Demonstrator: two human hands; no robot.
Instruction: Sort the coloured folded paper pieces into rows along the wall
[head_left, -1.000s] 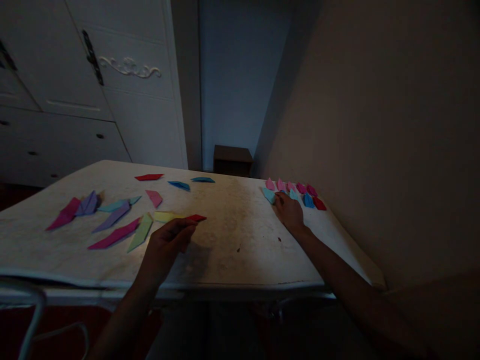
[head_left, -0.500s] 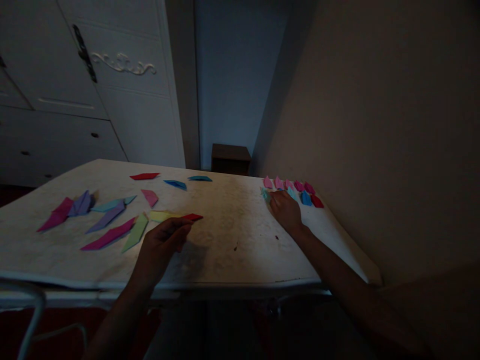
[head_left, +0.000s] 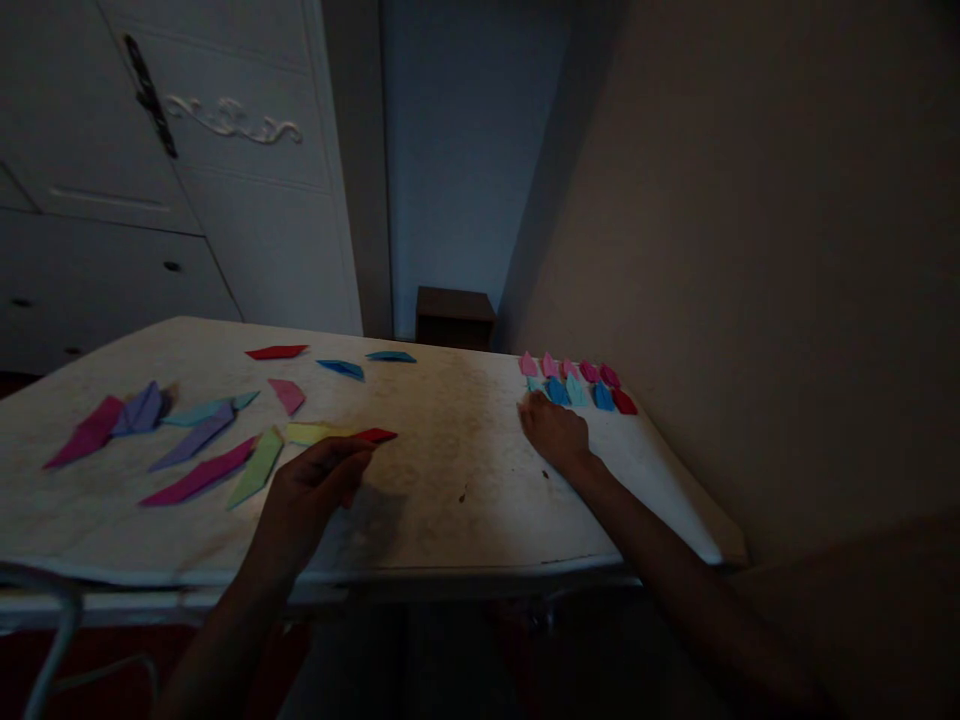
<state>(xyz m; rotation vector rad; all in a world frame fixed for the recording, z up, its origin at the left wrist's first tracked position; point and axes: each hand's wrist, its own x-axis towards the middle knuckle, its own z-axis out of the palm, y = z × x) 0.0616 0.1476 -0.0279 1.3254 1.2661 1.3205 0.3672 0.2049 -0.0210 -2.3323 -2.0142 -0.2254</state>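
Note:
My left hand (head_left: 324, 485) hovers low over the table, thumb and fingers pinched together. A red folded paper piece (head_left: 377, 435) shows right at its fingertips; whether it is held or lies behind them I cannot tell. A yellow folded paper piece (head_left: 311, 432) is partly hidden behind this hand. My right hand (head_left: 553, 428) is closed at the left end of the front row of small folded papers, its fingers on a pale aqua folded paper (head_left: 534, 383), mostly covered. Beside it stand a blue folded paper (head_left: 556, 390) and another pale aqua one (head_left: 576, 390).
Several pink folded papers (head_left: 549, 365) form the back row on the white table (head_left: 450, 520). Loose folded strips, including a magenta one (head_left: 199, 472) and a green one (head_left: 256, 467), lie at left. A wall (head_left: 750, 300) borders the right side, a white cabinet (head_left: 255, 220) the back left.
My right hand has shifted left and slightly toward me, covering more of the pale aqua paper and uncovering the blue one. My left hand stays nearly still; the view has turned slightly.

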